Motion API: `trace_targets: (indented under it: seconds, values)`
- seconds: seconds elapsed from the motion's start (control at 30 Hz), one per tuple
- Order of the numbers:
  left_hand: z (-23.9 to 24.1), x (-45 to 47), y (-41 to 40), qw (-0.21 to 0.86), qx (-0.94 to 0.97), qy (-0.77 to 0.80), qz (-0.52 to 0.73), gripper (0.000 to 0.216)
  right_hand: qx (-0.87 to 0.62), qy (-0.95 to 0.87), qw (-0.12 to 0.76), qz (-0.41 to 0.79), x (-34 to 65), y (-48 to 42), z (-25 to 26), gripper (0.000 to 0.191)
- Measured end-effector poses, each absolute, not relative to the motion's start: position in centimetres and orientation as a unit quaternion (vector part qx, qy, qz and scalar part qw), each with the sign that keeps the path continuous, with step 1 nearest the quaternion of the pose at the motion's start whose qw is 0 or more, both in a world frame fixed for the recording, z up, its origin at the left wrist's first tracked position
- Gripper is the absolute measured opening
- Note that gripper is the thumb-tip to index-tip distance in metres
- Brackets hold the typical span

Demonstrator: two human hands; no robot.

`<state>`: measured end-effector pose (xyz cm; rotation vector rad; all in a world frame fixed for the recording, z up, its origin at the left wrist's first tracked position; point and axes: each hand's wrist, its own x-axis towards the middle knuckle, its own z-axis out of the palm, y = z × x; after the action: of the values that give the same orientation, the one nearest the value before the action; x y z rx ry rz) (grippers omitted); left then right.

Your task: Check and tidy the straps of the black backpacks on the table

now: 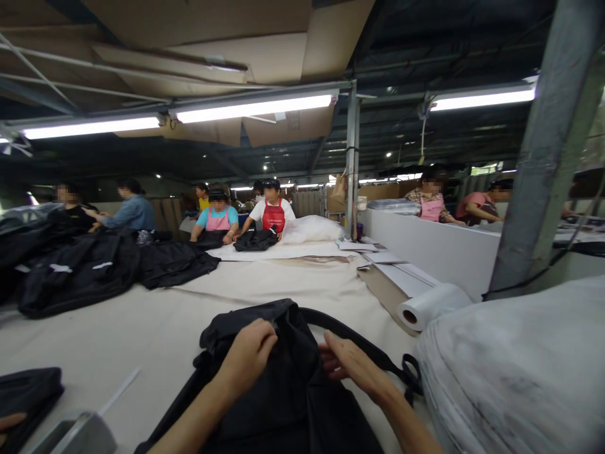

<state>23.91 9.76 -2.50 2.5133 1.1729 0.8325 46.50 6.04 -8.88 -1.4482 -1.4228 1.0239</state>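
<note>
A black bag (283, 403) of soft fabric lies right in front of me on the pale-covered table. At its upper part, my left hand (250, 353) has its fingers curled and closed on the fabric. My right hand (347, 362) is at the bag's right side, thumb apart from the bent fingers, whose tips are close to the cloth. Whether they touch it I cannot tell. A black strap (350, 328) arcs from the top of the bag to the right, behind my right hand, and ends in a loop.
Black bags (89, 265) are heaped at the left. A plastic-wrapped bundle (520, 366), a white roll (432, 306) and cardboard sheets (387, 284) sit at the right. A metal post (534, 151) rises there. Another person's fingers (12, 421) touch a black item at lower left. Several co-workers sit beyond.
</note>
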Motion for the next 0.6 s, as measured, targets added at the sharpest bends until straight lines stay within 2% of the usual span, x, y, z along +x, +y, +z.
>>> trace_targets:
  seconds: [0.1,0.2,0.27,0.43,0.5,0.6]
  values:
    - [-4.1,24.6,6.1,0.215,0.843,0.468,0.156,0.038,-0.616,-0.597,0.376,0.351,44.8,6.5,-8.5,0.064]
    - [-5.3,27.0,3.7,0.278,0.816,0.495,0.113,0.032,-0.661,-0.616,0.319,0.286,43.7,8.7,-7.8,0.056]
    - [-5.0,28.9,2.7,0.271,0.820,0.496,0.085,0.033,-0.675,-0.614,0.302,0.276,43.2,10.7,-7.2,0.048]
    - [-4.4,32.4,0.3,0.162,0.856,0.492,-0.002,0.042,-0.662,-0.571,0.334,0.354,42.4,13.1,-8.4,0.024]
    - [-5.2,32.7,-0.2,0.180,0.852,0.492,-0.009,0.047,-0.644,-0.550,0.349,0.401,42.2,12.5,-9.9,0.027]
    - [-5.8,30.8,0.7,0.230,0.859,0.457,-0.026,0.040,-0.622,-0.542,0.364,0.433,42.5,11.7,-11.2,0.028]
